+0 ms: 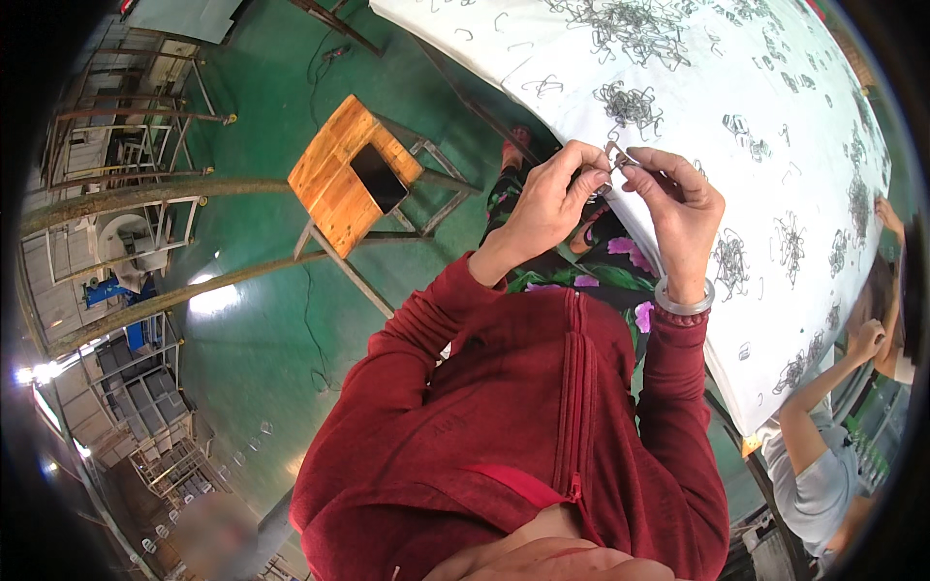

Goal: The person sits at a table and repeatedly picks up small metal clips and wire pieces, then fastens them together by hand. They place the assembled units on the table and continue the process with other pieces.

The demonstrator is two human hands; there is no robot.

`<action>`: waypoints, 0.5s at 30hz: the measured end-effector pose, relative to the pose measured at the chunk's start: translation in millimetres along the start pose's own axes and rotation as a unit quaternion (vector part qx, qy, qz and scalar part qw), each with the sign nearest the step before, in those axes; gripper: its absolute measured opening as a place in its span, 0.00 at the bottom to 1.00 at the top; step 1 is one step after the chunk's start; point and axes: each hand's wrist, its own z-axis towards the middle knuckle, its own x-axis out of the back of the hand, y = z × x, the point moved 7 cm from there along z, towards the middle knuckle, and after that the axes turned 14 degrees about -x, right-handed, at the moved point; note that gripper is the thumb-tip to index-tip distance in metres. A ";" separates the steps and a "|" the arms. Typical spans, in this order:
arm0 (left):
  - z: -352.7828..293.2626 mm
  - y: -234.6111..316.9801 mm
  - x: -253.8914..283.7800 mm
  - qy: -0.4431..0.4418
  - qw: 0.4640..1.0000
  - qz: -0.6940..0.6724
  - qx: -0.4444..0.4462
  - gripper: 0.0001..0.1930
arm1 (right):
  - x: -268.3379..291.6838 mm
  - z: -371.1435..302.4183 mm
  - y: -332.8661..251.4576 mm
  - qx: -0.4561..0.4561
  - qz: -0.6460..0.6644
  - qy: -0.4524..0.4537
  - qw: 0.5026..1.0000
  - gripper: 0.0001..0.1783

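My left hand (557, 198) and my right hand (683, 198) meet above the near edge of a white-covered table (528, 58). Both are closed, thumb against fingers. Between the fingertips is a small bent metal piece (614, 152), brownish-grey, pinched from both sides. More metal shows below my left fingertips, too small to make out fully. Just beyond my hands lies a small pile of dark bent wire hooks (628, 105). A larger tangled heap of hooks (635, 29) spreads farther back.
More wire clusters (731, 261) dot the table to the right, where another person (814, 455) sits with hands at its edge. To my left a wooden stool (334, 194) carries a black phone (379, 178). Metal racks (145, 358) line the far left of the green floor.
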 end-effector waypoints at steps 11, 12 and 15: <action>-5.6 -16.1 0.8 -0.029 0.999 0.039 0.006 0.08 | -1.7 6.5 36.4 -0.057 0.203 -0.028 0.977 0.06; 0.8 -18.9 6.5 -0.030 0.999 0.041 0.016 0.11 | -0.8 5.5 38.6 -0.077 0.192 -0.032 0.978 0.06; 40.0 -66.7 25.7 0.050 0.997 0.021 0.057 0.12 | -3.5 4.9 41.1 -0.052 0.226 -0.076 0.970 0.06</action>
